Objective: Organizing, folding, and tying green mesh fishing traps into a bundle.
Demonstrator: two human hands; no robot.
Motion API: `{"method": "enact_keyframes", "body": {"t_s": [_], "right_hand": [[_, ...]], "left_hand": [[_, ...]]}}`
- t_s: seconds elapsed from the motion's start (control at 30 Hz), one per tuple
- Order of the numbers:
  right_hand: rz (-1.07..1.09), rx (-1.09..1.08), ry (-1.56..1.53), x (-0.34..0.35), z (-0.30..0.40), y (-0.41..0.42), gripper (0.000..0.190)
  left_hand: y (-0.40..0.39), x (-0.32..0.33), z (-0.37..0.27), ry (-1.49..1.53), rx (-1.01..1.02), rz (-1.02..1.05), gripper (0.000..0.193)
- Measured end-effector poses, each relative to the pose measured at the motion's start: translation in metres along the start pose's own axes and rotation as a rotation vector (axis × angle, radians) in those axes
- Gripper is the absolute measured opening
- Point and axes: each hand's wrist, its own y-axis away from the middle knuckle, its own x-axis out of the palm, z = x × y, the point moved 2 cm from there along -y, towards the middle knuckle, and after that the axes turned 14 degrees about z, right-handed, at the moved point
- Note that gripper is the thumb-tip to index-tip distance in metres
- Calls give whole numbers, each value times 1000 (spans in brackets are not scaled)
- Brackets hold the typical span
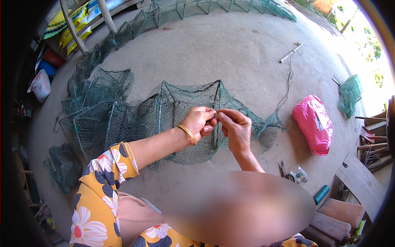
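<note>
My left hand (202,121), with a gold bangle (187,133) at its wrist, meets my right hand (237,126) over the middle of a green mesh net trap (185,151). Both hands pinch at the fingertips on what looks like a fine thread (216,113); it is too small to make out well. Stiff bars (159,108) hold the trap's mesh in a frame shape on the floor. To the right it narrows into a gathered end (268,123). At the left, more folded sections (95,114) of net are heaped.
A long net (148,21) curves across the back. On the right lie a pink plastic-wrapped bundle (313,125), scissors (282,169), a clear jar (298,174) and a teal thread spool (321,194). A pale stick (291,53) lies beyond. Another net bundle (350,95) is at far right.
</note>
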Motion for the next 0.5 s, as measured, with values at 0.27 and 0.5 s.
{"method": "enact_keyframes", "body": {"t_s": [0.27,0.5], "right_hand": [[31,7,-299,7,-1,-16,11],[109,98,-189,8,-4,-33,12]], "left_hand": [[9,-5,-16,-120,12,-30,9],[10,-19,-32,-567,-6,-106,9]]}}
